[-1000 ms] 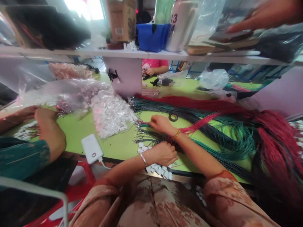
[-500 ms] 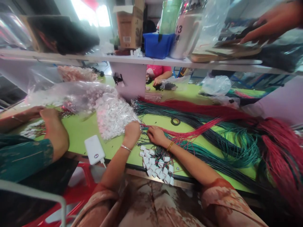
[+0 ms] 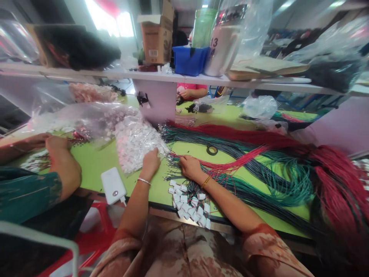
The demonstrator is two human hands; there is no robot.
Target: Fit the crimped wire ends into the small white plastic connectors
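My left hand (image 3: 151, 163) is at the right edge of a clear plastic bag of small white connectors (image 3: 135, 144), fingers curled together; what they pinch, if anything, is hidden. To its right, my right hand (image 3: 190, 167) is closed on wires beside the metal-tipped ends of a wire bundle (image 3: 173, 161). Red wires (image 3: 225, 166) run from near that hand to the right, with green and black wires (image 3: 239, 188) below them. Just in front of my right hand lies a pile of white connectors on wires (image 3: 190, 207), near the table's front edge.
A white power bank (image 3: 112, 185) with a cable lies left of my left arm. Black tape (image 3: 212, 150) rests behind the red wires. A co-worker's arms (image 3: 62, 161) work at the left. Overhead runs a shelf (image 3: 115, 73) with a blue bin (image 3: 190, 59) and a mug (image 3: 223, 50).
My left hand has moved left from near the wire ends to the bag's edge. My right hand has stayed nearly in place. Another person's hand has left the shelf at upper right.
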